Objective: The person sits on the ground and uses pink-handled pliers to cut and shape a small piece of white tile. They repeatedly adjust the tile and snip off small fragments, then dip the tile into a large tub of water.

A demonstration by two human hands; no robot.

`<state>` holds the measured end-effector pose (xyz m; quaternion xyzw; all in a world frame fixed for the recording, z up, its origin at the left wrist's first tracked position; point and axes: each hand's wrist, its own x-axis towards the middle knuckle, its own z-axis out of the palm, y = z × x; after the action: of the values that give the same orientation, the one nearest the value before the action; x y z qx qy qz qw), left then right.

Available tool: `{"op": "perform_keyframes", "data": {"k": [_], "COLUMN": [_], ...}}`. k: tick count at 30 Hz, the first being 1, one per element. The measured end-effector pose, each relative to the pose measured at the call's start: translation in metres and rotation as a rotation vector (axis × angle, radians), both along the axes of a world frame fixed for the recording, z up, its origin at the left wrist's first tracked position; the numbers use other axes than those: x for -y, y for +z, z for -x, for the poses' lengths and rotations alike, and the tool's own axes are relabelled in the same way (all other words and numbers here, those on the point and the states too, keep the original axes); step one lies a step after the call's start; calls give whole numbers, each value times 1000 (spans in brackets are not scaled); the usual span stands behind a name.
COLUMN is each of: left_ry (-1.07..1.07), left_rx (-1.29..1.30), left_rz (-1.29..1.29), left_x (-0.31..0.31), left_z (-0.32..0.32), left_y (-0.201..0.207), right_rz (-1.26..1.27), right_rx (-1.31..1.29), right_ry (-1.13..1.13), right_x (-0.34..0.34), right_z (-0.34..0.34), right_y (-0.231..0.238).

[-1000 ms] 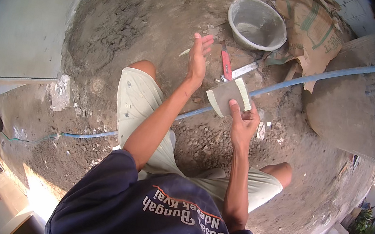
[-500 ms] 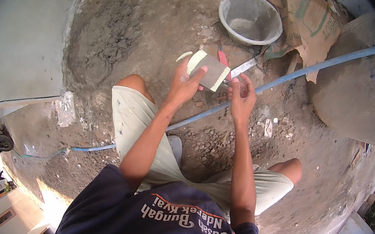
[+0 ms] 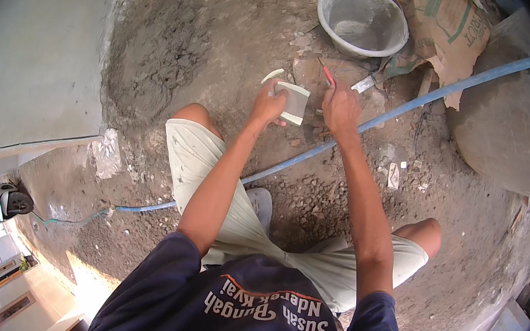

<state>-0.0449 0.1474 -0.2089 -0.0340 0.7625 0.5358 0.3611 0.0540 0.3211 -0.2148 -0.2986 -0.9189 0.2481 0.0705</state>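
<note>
My left hand [image 3: 267,104] is closed on a flat grey piece with pale, jagged-looking edges [image 3: 296,104], thumb on top. A narrow curved pale strip [image 3: 273,74] shows just beyond those fingers; whether it is joined to the piece I cannot tell. To the right, my right hand [image 3: 341,114] is wrapped round a slim red-handled tool [image 3: 328,75], whose thin dark end points away from me and slightly left. The two hands are apart. Partly hidden behind my right hand, a flat silvery metal strip [image 3: 363,83] lies on the ground.
A grey-smeared bucket [image 3: 359,46] stands on the ground beyond my hands. A torn brown sack [image 3: 452,39] is beside it. A blue pipe [image 3: 413,106] runs diagonally under my arms. A large rounded grey surface [image 3: 496,139] lies right; rubble [image 3: 307,198] covers the ground between my legs.
My right hand has moved from beside the grey piece's edge and taken hold of the red-handled tool, which lay on the ground. The grey piece is tilted differently in my left hand.
</note>
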Motion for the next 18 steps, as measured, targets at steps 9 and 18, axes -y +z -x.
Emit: {"op": "perform_keyframes", "data": {"k": [9,18], "left_ry": [-262,159], "left_rx": [45,-18], "left_rz": [136,-169], "left_x": [5,-31], "left_z": [40,-27], "left_y": [4,-12], "right_rz": [410,440], "right_rx": [-313,-73], "right_ry": [-88,-170], "right_x": [95,109], "right_z": [-79,-84], "right_y": [17,-2]}}
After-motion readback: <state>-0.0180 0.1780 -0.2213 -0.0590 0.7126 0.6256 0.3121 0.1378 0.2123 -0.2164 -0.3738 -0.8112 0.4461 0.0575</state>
